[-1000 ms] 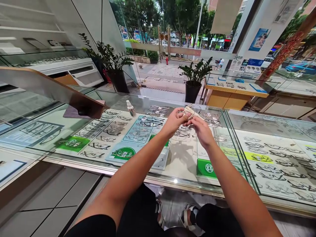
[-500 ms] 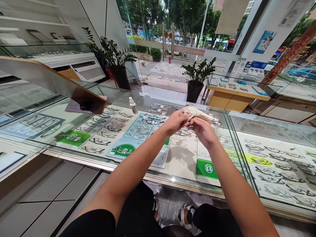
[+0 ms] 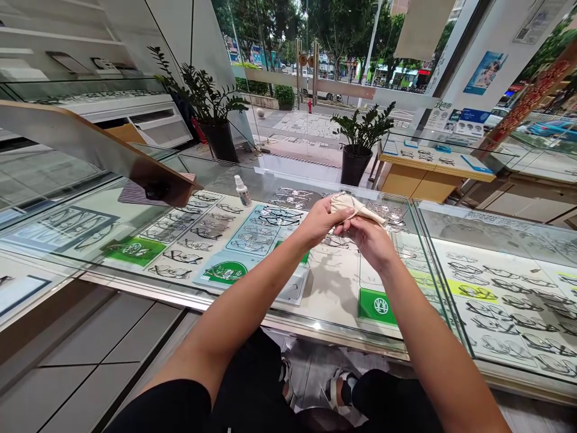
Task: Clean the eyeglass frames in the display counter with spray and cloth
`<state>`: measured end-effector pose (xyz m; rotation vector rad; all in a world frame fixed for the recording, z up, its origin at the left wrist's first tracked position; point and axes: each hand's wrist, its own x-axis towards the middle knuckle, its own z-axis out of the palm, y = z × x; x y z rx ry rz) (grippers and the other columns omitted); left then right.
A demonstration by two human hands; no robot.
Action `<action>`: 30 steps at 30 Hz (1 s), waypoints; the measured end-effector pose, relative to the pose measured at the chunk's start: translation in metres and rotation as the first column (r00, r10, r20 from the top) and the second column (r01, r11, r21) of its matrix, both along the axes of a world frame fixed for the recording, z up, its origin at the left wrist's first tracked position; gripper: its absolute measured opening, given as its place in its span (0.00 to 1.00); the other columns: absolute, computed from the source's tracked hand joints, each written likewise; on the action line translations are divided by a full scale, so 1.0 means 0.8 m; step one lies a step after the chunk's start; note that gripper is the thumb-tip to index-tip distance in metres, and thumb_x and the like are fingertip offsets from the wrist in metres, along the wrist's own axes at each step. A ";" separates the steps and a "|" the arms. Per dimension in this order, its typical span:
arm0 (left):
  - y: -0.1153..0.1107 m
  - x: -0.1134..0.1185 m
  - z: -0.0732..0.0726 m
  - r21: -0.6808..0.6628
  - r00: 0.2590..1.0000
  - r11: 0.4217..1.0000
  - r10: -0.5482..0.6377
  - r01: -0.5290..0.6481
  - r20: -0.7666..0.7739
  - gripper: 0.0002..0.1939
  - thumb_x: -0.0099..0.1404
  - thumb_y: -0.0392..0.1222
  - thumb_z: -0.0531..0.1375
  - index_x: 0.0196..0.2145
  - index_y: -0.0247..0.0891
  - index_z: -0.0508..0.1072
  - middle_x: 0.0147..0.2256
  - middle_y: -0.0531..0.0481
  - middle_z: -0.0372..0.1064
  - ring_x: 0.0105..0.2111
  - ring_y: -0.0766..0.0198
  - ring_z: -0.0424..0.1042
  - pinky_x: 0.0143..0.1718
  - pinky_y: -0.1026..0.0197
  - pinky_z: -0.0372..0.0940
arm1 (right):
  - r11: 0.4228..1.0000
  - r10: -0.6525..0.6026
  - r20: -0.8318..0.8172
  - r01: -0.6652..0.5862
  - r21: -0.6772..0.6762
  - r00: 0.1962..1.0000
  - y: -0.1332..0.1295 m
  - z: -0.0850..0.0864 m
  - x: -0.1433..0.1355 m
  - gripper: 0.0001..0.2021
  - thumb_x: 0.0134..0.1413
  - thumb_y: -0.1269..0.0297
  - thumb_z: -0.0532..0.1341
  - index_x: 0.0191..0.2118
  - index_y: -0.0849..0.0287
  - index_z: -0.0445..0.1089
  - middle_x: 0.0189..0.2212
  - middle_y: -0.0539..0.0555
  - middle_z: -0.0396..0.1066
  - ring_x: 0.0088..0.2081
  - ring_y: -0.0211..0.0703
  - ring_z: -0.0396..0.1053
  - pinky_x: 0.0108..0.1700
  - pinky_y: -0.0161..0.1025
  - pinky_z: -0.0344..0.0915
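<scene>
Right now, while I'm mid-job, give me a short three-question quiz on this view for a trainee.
1. What are the left hand and right hand holding between them? A) a screwdriver B) a pale cloth C) a cup
2. True or false: the small white bottle stands on the glass counter.
3. Fill in: the hand nearer to that bottle is the ____ hand.

Key: 1 B; 2 true; 3 left.
</scene>
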<state>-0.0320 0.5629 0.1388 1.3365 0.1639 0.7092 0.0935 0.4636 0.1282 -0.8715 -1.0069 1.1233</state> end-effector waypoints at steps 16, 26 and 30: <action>0.008 -0.005 0.002 -0.074 0.989 0.988 -0.126 0.132 0.079 0.23 0.63 0.54 0.73 0.42 0.34 0.71 0.27 0.50 0.73 0.22 0.68 0.69 0.28 0.64 0.64 | 0.998 -0.037 -0.021 0.036 -0.046 0.999 -0.001 -0.005 0.012 0.11 0.57 0.57 0.65 0.28 0.56 0.77 0.30 0.55 0.79 0.40 0.49 0.75 0.52 0.45 0.70; 0.000 0.000 -0.003 0.018 0.996 0.999 0.047 -0.049 0.080 0.22 0.65 0.57 0.71 0.39 0.37 0.70 0.20 0.55 0.69 0.14 0.72 0.61 0.18 0.66 0.52 | 1.000 0.001 0.042 0.000 -0.007 0.999 -0.004 0.000 -0.009 0.10 0.58 0.59 0.64 0.28 0.56 0.79 0.31 0.54 0.78 0.41 0.49 0.75 0.54 0.47 0.68; 0.003 0.003 -0.006 -0.040 0.991 0.996 0.086 -0.082 0.107 0.22 0.67 0.60 0.68 0.36 0.37 0.70 0.18 0.57 0.65 0.13 0.72 0.58 0.17 0.66 0.50 | 1.000 -0.015 0.066 0.015 -0.007 0.998 -0.003 -0.002 -0.009 0.10 0.57 0.59 0.64 0.28 0.56 0.80 0.32 0.54 0.80 0.43 0.49 0.75 0.57 0.47 0.68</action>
